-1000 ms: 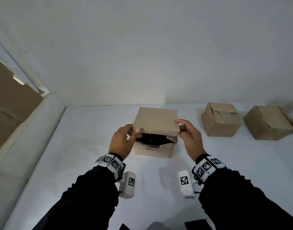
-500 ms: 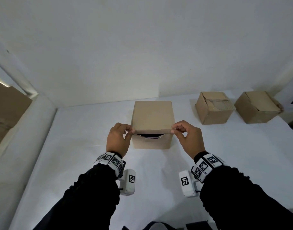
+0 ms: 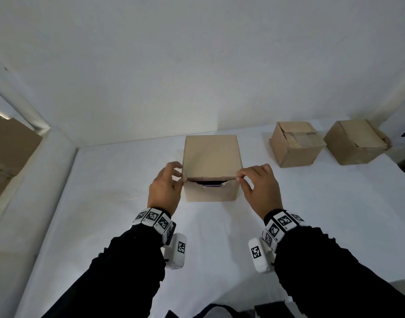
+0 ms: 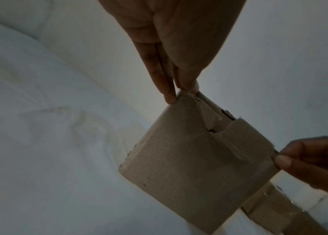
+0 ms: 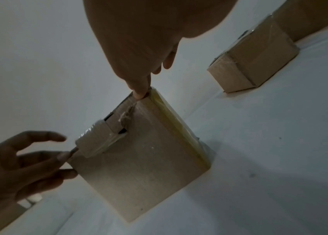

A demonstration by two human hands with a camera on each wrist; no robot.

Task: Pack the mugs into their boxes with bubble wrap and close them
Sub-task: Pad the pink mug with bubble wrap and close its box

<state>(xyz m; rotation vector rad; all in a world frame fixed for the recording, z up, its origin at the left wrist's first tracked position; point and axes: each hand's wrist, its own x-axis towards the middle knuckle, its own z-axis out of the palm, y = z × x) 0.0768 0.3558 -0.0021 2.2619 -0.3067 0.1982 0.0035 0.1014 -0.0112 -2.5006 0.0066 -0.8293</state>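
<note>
A small cardboard box (image 3: pixel 210 189) stands at the middle of the white table, its top lid (image 3: pixel 211 157) folded down almost flat. A dark slit (image 3: pixel 208 181) stays between the lid's front edge and the front wall; what lies inside is hidden. My left hand (image 3: pixel 167 189) pinches the lid's front left corner (image 4: pixel 181 93). My right hand (image 3: pixel 259 187) pinches the front right corner (image 5: pixel 141 93). Both wrist views show the box front (image 4: pixel 189 167) (image 5: pixel 139 167) with its tuck flap sticking out.
Two more closed cardboard boxes (image 3: pixel 295 146) (image 3: pixel 355 142) stand at the back right near the wall. A large brown carton (image 3: pixel 6 154) leans beyond the table's left edge. White wall (image 3: pixel 197 65) rises right behind the box.
The lid has swung down from half raised to nearly flat, narrowing the opening to a slit. Both hands followed it down at its front corners.
</note>
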